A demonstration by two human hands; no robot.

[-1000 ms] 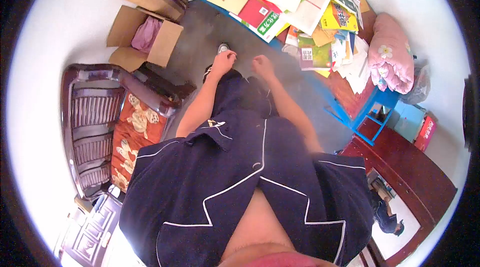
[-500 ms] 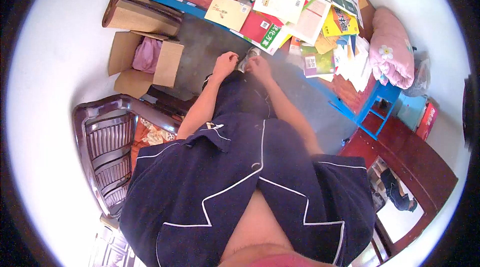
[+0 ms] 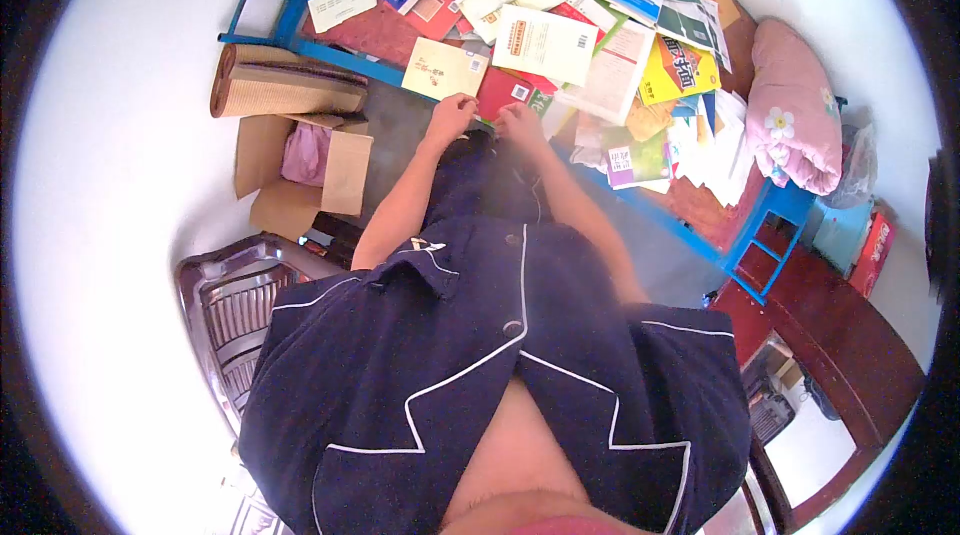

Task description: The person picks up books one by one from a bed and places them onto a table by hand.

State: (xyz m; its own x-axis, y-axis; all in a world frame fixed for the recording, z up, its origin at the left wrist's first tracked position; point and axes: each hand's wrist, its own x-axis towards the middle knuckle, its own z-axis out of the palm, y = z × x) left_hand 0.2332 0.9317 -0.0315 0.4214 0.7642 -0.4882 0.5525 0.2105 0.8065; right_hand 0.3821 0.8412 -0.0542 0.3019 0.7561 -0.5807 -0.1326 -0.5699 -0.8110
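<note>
My left hand (image 3: pixel 455 117) is held out in front of my dark trousers, its fingers curled in and pressed together. Close to its right, with a small gap between them, is my right hand (image 3: pixel 518 124), also closed. Anything inside either hand is too small or hidden to make out. Just beyond my left hand lies a cream booklet (image 3: pixel 444 69). A red and green book (image 3: pixel 506 92) lies beyond my right hand, partly covered by a white-covered book (image 3: pixel 545 45).
A blue-framed bed (image 3: pixel 375 68) bears scattered books and a rolled pink quilt (image 3: pixel 795 115). At left are a rolled mat (image 3: pixel 290 87), an open cardboard box (image 3: pixel 347 173) with pink cloth, and a dark wooden bench (image 3: pixel 240 310). A dark red cabinet (image 3: pixel 830 325) stands at right.
The view has moved toward the bed, so the books now lie right beyond my hands and more of the bed shows. My hands have come slightly closer together. Both stay closed.
</note>
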